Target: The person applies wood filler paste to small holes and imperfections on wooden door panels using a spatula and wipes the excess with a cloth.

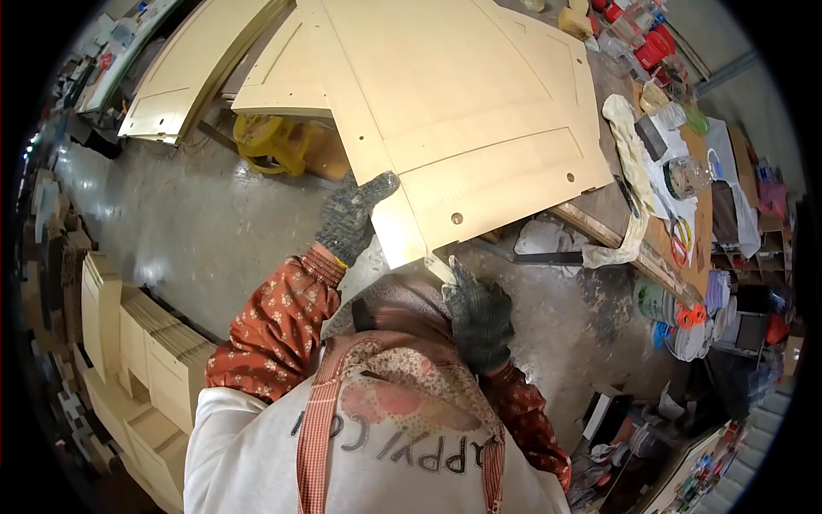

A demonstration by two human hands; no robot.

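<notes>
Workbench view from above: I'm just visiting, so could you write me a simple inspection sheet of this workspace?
Surface: bench with a worn wooden edge, partly covered by panels.
Job's things: large cream panel with round holes, lying over another cream panel.
Clutter: pale crumpled strip, clear jar and mixed small items at the right.
Hands: both gloved; left hand grips the large panel's near-left edge, right hand holds a slim pale piece at its near corner.
Cables: nothing seen for certain.
Surroundings: grey floor, stacked panels at lower left.
</notes>
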